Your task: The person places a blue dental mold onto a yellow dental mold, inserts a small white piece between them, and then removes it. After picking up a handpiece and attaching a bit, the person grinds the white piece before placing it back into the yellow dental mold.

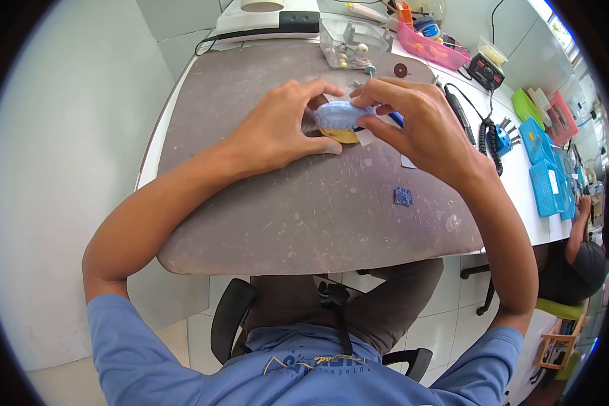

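Note:
A light blue piece with a scalloped edge, like a dental model point(345, 116), sits on a yellowish base point(338, 135) near the far middle of the grey-brown work mat. My left hand point(277, 125) curves round its left side, thumb against the base and index finger arched behind. At the right end, my right hand point(413, 118) grips the blue part between thumb and fingers. Those fingers partly hide a small white piece and a blue stick-like item beside the model. A dark blue square point(403, 196) lies on the mat nearer to me.
Behind the model stands a clear tray point(353, 49) of small bits, with a pink basket point(432, 46) of tools beyond. A corded handpiece point(459, 111), a bur holder point(502, 141) and blue baskets point(547, 188) line the right. Another person point(578, 260) sits at far right.

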